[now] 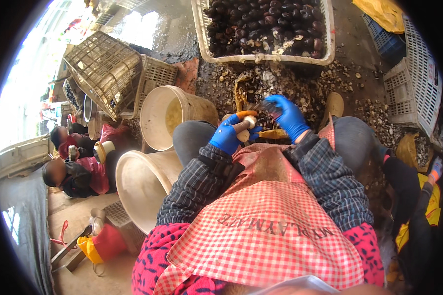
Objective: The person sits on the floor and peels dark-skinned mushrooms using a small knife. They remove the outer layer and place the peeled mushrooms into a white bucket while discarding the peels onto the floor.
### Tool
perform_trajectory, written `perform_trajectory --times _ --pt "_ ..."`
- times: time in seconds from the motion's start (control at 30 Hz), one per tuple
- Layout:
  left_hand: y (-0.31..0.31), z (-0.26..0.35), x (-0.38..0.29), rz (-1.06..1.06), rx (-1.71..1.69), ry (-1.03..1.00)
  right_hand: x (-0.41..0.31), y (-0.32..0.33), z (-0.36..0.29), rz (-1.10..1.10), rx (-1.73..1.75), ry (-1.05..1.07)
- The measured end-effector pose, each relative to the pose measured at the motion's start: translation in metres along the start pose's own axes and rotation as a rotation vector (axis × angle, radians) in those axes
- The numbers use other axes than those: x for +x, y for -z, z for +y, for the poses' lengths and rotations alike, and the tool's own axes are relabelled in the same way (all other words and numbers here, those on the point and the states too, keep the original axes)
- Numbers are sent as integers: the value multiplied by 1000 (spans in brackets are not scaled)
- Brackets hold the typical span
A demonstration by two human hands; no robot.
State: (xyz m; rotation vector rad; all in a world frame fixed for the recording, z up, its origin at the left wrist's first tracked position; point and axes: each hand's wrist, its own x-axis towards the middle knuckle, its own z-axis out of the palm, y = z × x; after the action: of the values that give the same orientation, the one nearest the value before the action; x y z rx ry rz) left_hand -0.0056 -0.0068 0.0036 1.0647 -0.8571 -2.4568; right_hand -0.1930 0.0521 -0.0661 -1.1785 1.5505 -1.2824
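My left hand, in a blue glove with an orange finger cover, is closed around pale, peeled rounded pieces and a brownish cylindrical piece. Close to its right, my blue-gloved right hand grips a dark object, too blurred to identify. Both hands are above my lap, at the upper edge of a red-and-white checked apron. Beyond them, a pale plastic crate is heaped with dark, rounded produce resembling water chestnuts, with pale shavings near its front rim.
Two pale buckets, one farther and one nearer, lie open-side left beside my left leg. Peelings litter the floor ahead. Crates stand left and right. Seated people are at left; another person's gloved hand shows at right.
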Motion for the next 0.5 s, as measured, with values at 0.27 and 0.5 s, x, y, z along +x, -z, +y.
perform_trajectory --times 0.27,0.5 --pt "3 -5 1 49 41 -18 0 -5 8 -1 19 -31" --pt "4 -8 2 -9 14 -56 0 0 -9 -124 19 42"
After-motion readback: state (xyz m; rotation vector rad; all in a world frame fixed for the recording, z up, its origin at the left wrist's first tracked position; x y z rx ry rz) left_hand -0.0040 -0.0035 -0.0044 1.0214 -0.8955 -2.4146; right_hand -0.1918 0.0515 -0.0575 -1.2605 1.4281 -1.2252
